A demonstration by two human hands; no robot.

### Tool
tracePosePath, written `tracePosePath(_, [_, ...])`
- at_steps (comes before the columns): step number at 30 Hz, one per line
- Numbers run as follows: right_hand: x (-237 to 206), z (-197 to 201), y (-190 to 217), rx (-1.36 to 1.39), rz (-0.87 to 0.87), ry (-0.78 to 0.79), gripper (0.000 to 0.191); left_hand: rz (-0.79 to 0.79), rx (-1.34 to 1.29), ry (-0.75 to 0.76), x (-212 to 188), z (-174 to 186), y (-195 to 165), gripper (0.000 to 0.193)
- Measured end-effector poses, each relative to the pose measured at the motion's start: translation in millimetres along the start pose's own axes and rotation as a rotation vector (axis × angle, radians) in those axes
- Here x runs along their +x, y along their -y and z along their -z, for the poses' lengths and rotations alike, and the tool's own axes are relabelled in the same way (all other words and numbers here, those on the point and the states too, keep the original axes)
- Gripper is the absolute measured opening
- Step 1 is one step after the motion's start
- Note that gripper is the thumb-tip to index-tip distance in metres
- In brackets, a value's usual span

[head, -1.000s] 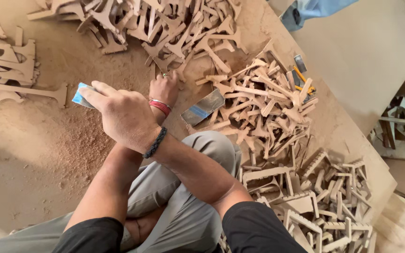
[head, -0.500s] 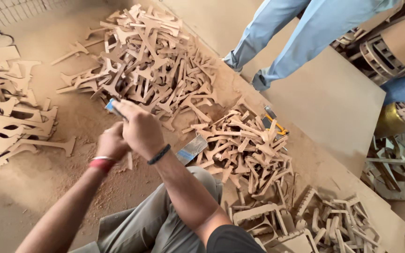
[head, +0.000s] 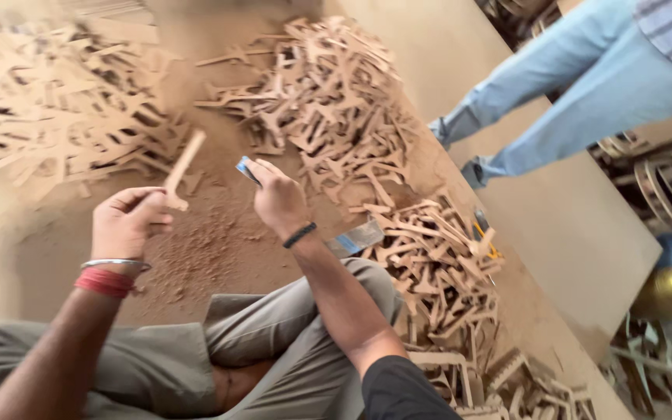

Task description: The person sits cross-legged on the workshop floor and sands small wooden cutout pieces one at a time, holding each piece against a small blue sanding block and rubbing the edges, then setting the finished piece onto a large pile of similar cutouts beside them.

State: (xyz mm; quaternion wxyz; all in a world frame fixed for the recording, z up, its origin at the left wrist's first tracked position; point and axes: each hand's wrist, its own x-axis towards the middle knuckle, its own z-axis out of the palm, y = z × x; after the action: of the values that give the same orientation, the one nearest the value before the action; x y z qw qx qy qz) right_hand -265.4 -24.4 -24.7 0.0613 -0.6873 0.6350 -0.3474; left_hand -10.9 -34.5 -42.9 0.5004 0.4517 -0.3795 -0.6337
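My left hand (head: 127, 222) grips a flat cut wooden piece (head: 183, 169) by its lower end, so that it sticks up and to the right. My right hand (head: 276, 198) is closed around a small blue-edged block of sandpaper (head: 246, 169), held just right of the wooden piece and apart from it. Both hands hover above a floor covered in sawdust (head: 196, 253). I sit with my grey-trousered knee (head: 328, 311) raised below my right forearm.
Heaps of similar cut wooden pieces lie at the far left (head: 56, 124), far centre (head: 328, 101) and right (head: 437, 264). Another person's legs in blue jeans (head: 561, 101) stand on a large board (head: 585, 233) at the right. A flat metal tool (head: 355, 237) lies by my wrist.
My hands have drawn apart: the left moved left and now holds a wooden piece upright, the right stays on the sandpaper. The view swung right, and the standing person shows more fully.
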Motion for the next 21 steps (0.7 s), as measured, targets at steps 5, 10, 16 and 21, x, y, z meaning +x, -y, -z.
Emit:
tracePosePath(5, [-4.1,-18.4,23.9,0.091,0.103,-0.083,0.047,-0.186,0.166,-0.107,-8.2,11.3,2.9,0.008])
tracePosePath(10, [-12.1,-33.5,45.6,0.141,0.036,0.011,0.048,-0.298,0.07,-0.189,1.1,9.2,7.8,0.008])
tracePosePath(16, [1.4,-52.8,51.8,0.165,-0.102,0.047,0.046,-0.042,0.088,-0.247,11.0,18.2,15.6,0.07])
tracePosePath(21, [-22.2,-73.7,62.5,-0.291,0.454,-0.095,0.053,-0.012,-0.099,-0.078,7.6,16.4,23.5,0.037])
